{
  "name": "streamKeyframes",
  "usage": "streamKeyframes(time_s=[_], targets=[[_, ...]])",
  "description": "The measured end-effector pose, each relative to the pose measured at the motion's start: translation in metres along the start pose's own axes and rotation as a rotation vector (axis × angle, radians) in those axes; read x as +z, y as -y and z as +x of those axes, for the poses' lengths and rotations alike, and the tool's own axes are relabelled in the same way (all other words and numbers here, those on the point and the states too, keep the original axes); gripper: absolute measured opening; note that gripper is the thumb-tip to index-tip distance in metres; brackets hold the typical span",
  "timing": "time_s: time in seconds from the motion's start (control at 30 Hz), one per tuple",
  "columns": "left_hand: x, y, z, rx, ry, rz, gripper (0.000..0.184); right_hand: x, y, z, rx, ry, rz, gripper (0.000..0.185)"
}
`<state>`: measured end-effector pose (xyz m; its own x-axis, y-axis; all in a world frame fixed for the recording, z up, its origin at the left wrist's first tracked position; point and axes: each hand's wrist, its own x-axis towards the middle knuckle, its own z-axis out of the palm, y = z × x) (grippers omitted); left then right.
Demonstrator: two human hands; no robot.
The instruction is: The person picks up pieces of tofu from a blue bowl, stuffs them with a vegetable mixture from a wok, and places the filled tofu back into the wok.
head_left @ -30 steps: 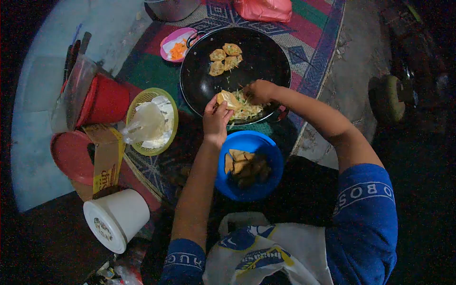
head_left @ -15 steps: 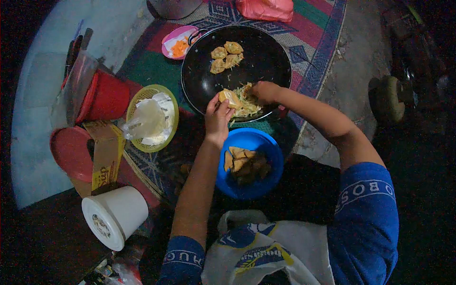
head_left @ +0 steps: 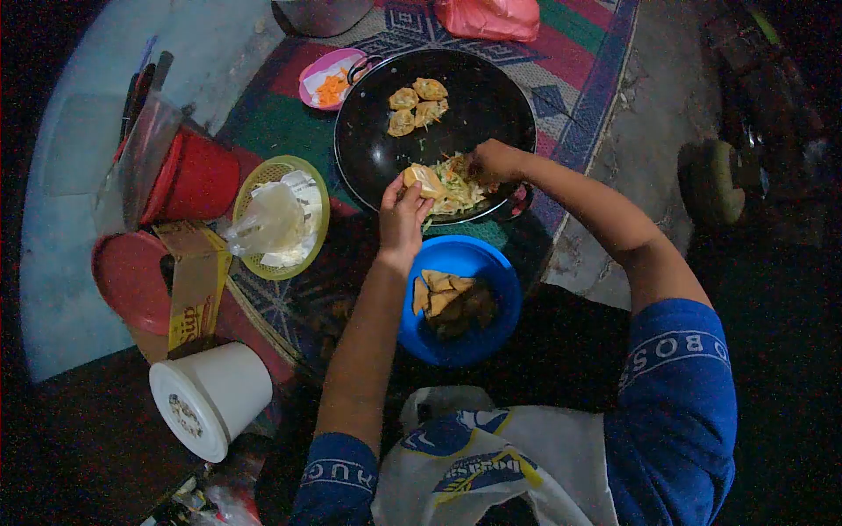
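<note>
My left hand (head_left: 403, 215) pinches a piece of fried tofu (head_left: 424, 181) over the near side of a black wok (head_left: 368, 153). The tofu's pale inside faces up. Just right of it, my right hand (head_left: 496, 164) has its fingers bunched down in a heap of shredded vegetables (head_left: 454, 195); the fingertips are partly hidden. Several filled tofu pieces (head_left: 403, 123) sit together at the wok's far side. Below the wok, a blue basin (head_left: 506, 298) holds more fried tofu pieces (head_left: 443, 289), some of them in shadow.
A yellow-green basket (head_left: 324, 219) with paper and a plastic bag stands left of the wok. Behind it is a pink bowl (head_left: 309, 86) of orange shreds. A red bucket (head_left: 206, 180), a yellow carton (head_left: 195, 289) and a white tub (head_left: 232, 386) line the left side.
My right hand has shifted slightly right and turned over the shredded vegetables. My left hand keeps its hold on the tofu, almost unmoved.
</note>
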<state>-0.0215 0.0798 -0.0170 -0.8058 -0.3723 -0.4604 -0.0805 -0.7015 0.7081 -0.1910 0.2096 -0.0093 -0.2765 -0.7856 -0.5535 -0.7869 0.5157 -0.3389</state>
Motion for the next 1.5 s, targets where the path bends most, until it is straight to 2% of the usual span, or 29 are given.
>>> streamKeyframes(time_s=[0.03, 0.1, 0.13, 0.2, 0.23, 0.3, 0.37, 0.43, 0.5, 0.57, 0.63, 0.7, 0.83, 0.9, 1.03, 1.13, 1.23, 1.3, 1.33, 1.4, 1.43, 1.5], targets=[[0.000, 0.000, 0.000, -0.011, -0.005, -0.013, 0.038, -0.001, 0.000, -0.005, 0.000, -0.001, -0.002, 0.029], [0.000, 0.000, 0.002, -0.005, 0.003, -0.030, 0.037, -0.006, 0.000, -0.016, -0.122, -0.160, 0.305, 0.029], [0.000, 0.001, 0.003, -0.002, 0.011, -0.044, 0.036, -0.013, 0.002, -0.016, -0.125, -0.158, 0.304, 0.029], [0.001, 0.005, 0.003, -0.009, -0.004, -0.063, 0.035, -0.022, 0.002, -0.016, -0.215, -0.126, 0.627, 0.027], [0.003, 0.007, 0.004, -0.013, -0.013, -0.080, 0.034, -0.023, 0.004, -0.015, -0.214, -0.126, 0.626, 0.027], [0.009, 0.012, 0.004, -0.007, -0.030, -0.073, 0.036, -0.022, 0.014, -0.010, -0.155, -0.128, 0.888, 0.026], [0.014, 0.016, 0.004, -0.002, -0.046, -0.065, 0.038, -0.021, 0.026, -0.011, -0.153, -0.158, 0.884, 0.024], [0.021, 0.016, 0.000, 0.017, -0.047, -0.092, 0.036, -0.019, 0.038, -0.011, -0.248, -0.416, 0.583, 0.025], [0.026, 0.016, -0.003, 0.012, -0.076, -0.086, 0.035, -0.014, 0.046, -0.014, -0.183, -0.468, 0.487, 0.025], [0.030, 0.017, -0.006, 0.033, -0.093, -0.097, 0.029, -0.009, 0.054, -0.014, -0.210, -0.657, 0.231, 0.026], [0.033, 0.017, -0.008, 0.039, -0.111, -0.081, 0.029, -0.006, 0.067, -0.021, -0.161, -0.637, 0.209, 0.027], [0.035, 0.016, -0.010, 0.045, -0.129, -0.065, 0.029, -0.002, 0.074, -0.023, -0.197, -0.744, 0.215, 0.017], [0.033, 0.015, -0.008, 0.075, -0.171, -0.079, 0.027, -0.001, 0.075, -0.025, -0.243, -0.748, 0.279, 0.022], [0.031, 0.015, -0.007, 0.082, -0.170, -0.073, 0.027, -0.002, 0.070, -0.024, -0.296, -0.666, 0.180, 0.029], [0.025, 0.018, -0.005, 0.067, -0.112, -0.096, 0.032, 0.004, 0.071, -0.026, -0.307, -0.716, 0.102, 0.029], [0.028, 0.017, -0.009, 0.054, -0.112, -0.090, 0.032, 0.000, 0.080, -0.033, -0.257, -0.661, 0.042, 0.034], [0.028, 0.019, -0.006, 0.097, -0.122, -0.134, 0.029, 0.002, 0.091, -0.036, -0.135, -0.613, 0.156, 0.039], [0.027, 0.020, -0.003, 0.140, -0.107, -0.152, 0.028, 0.009, 0.092, -0.035, -0.087, -0.579, 0.124, 0.054], [0.027, 0.019, -0.004, 0.152, -0.078, -0.171, 0.028, 0.013, 0.091, -0.032, -0.087, -0.579, 0.123, 0.054], [0.027, 0.018, -0.005, 0.164, -0.049, -0.189, 0.028, 0.017, 0.090, -0.030, -0.252, -0.854, 0.028, 0.069], [0.028, 0.018, -0.005, 0.164, -0.046, -0.187, 0.029, 0.015, 0.090, -0.030, -0.252, -0.854, 0.028, 0.069], [0.030, 0.018, -0.007, 0.165, -0.042, -0.184, 0.029, 0.009, 0.092, -0.033, -0.116, -0.689, 0.027, 0.074]])
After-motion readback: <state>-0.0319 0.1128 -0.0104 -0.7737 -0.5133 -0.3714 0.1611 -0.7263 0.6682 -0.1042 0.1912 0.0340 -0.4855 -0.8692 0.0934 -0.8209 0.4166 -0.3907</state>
